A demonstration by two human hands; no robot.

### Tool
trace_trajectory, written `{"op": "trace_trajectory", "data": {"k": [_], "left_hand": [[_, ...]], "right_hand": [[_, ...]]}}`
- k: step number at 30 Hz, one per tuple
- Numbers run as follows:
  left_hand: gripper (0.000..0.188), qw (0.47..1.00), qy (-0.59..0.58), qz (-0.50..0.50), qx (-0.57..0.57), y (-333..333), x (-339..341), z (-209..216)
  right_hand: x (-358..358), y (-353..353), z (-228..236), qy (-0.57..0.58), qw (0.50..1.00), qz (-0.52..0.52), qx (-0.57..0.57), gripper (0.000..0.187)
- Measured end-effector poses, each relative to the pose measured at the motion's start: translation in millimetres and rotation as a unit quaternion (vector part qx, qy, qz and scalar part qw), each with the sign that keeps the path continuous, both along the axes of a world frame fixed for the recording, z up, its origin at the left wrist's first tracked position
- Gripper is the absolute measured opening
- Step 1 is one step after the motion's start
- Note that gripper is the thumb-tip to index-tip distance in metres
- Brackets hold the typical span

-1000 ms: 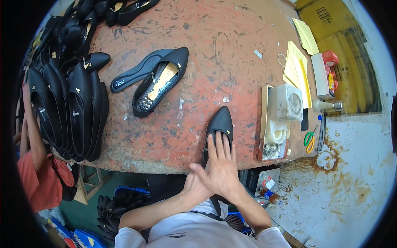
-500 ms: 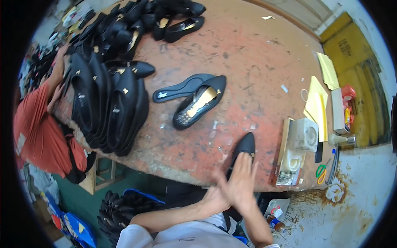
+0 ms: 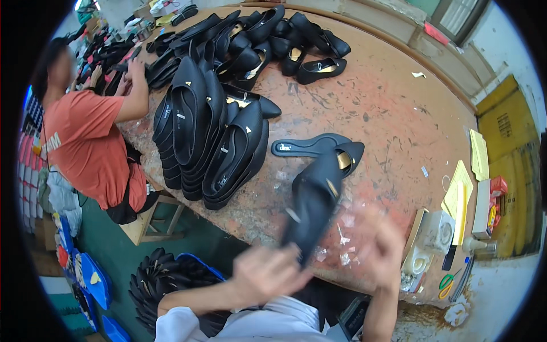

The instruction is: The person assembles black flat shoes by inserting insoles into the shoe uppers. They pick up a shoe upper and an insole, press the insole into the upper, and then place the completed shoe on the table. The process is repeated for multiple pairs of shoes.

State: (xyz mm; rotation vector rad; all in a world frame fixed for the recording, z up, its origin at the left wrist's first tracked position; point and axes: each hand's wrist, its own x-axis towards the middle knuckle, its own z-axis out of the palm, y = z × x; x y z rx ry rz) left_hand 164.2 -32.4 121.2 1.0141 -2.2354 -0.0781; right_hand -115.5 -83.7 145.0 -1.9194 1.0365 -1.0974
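My left hand is closed on the heel end of a black pointed flat shoe, which tilts up over the table's front edge and is partly blurred. Just right of it, my right hand is smeared by motion, apart from the shoe; its fingers cannot be made out. Behind the held shoe lies another black pointed shoe, mostly covered, with a gold patch inside. A loose black insole rests beside that one. To the left stand rows of nested black shoes with small gold ornaments.
More black shoes are heaped at the back. A co-worker in an orange shirt works at the left. Along the right edge are a tape dispenser, yellow papers and scissors. A blue-rimmed basket of dark pieces stands below.
The held shoe has come up off the table into my left hand. My right hand has moved away from the shoe to the right. The whole view has shifted toward the left.
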Motion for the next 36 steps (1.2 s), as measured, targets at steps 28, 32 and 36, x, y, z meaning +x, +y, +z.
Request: {"op": "trace_trajectory", "data": {"k": [28, 32, 36], "left_hand": [[0.025, 0.979, 0.105, -0.002, 0.176, -108.8, -61.2, -86.1], [0.032, 0.957, 0.061, -0.187, 0.214, -53.5, -31.7, -73.7], [0.059, 0.945, 0.014, -0.149, 0.29, -14.6, -28.0, -78.4]], "right_hand": [[-30.9, 47.1, -16.3, -0.041, 0.942, -0.329, 0.059, 0.043], [-44.2, 107.7, -5.6, 0.134, 0.94, -0.311, 0.039, 0.039], [-36.3, 117.9, -19.4, 0.23, 0.956, -0.156, 0.095, 0.036]]}}
